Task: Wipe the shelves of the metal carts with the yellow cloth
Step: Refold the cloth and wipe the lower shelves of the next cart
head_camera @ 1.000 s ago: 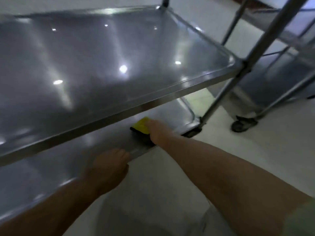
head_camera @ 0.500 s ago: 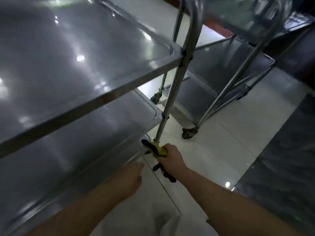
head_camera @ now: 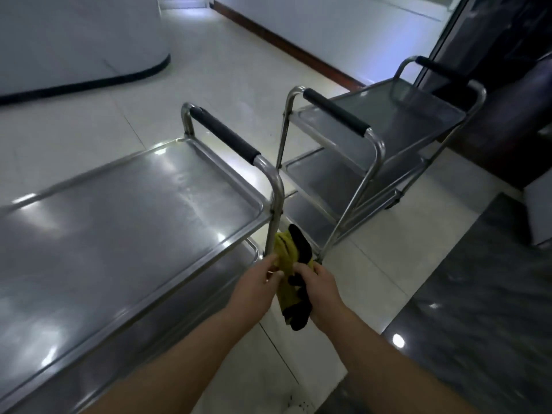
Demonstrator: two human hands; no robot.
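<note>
Both hands, left [head_camera: 259, 286] and right [head_camera: 322, 289], had a closed grip on the cloth [head_camera: 289, 265], near the left cart's [head_camera: 125, 222] right post.

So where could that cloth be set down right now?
The near cart's top shelf is bare from its rim to the black-grip handle. The far cart's top shelf is bare too. Crowded: the corner post, where both hands hold the cloth.
</note>
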